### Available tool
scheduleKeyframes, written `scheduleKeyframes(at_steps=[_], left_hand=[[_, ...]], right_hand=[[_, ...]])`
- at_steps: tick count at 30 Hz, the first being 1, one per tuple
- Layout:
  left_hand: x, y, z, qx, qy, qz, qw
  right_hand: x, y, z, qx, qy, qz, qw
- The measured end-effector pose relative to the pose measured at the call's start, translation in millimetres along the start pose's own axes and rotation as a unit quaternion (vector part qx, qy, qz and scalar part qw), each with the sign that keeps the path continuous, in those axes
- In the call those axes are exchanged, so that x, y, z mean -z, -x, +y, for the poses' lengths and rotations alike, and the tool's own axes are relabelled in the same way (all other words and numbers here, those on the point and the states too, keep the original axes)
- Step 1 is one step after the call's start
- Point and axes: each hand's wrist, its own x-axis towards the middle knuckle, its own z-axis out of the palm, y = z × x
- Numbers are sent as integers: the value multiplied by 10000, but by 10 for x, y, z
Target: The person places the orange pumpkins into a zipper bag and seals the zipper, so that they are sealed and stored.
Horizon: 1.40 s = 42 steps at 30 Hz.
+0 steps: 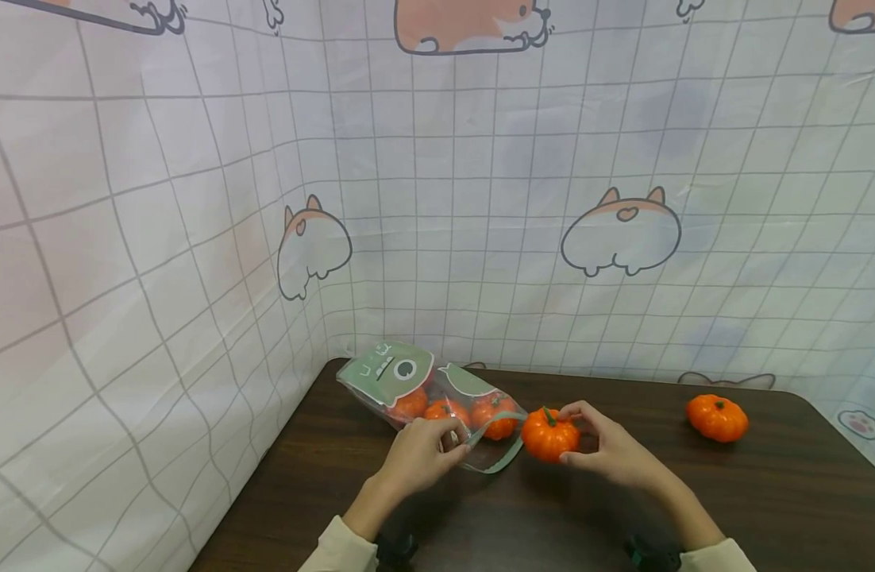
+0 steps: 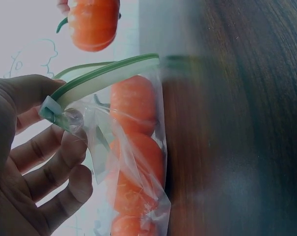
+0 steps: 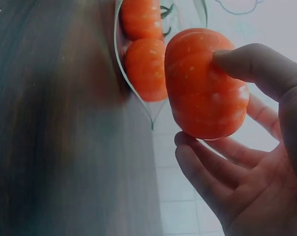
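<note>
A clear zip bag [image 1: 466, 381] with green printed panels lies on its side, its mouth spread toward the right. Several small orange pumpkins [image 2: 133, 105] sit inside it in a row. My left hand [image 1: 425, 453] pinches the bag's green zip edge at the slider end [image 2: 51, 105]. In my right hand [image 1: 612, 449], thumb and fingers grip another orange pumpkin [image 3: 204, 83] with a green stem, held just outside the bag's mouth. In the right wrist view, the bag's open rim [image 3: 118, 54] shows behind that pumpkin.
One more orange pumpkin [image 1: 718, 418] rests at the right back of the dark wooden table [image 1: 788, 485]. A white gridded curtain [image 1: 466, 199] with dog drawings hangs behind the table and along its left side.
</note>
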Motion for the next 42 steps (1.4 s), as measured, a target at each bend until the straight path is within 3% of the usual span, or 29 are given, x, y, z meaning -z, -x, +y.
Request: scheduleKeyframes(at_steps=[13,25,42], left_hand=[[3,-2,7,-77,-56,22,10000],[-3,0,15,-66,-54,6,10000],[-9,-2,34,-161,-72,26,9998]], right_hand=[[-164,-19,-50,23,-235,-291,9993],[-305,-77,-42,192,-80,-166,9996],[-489,-130,-74,-113,373,200,9990]])
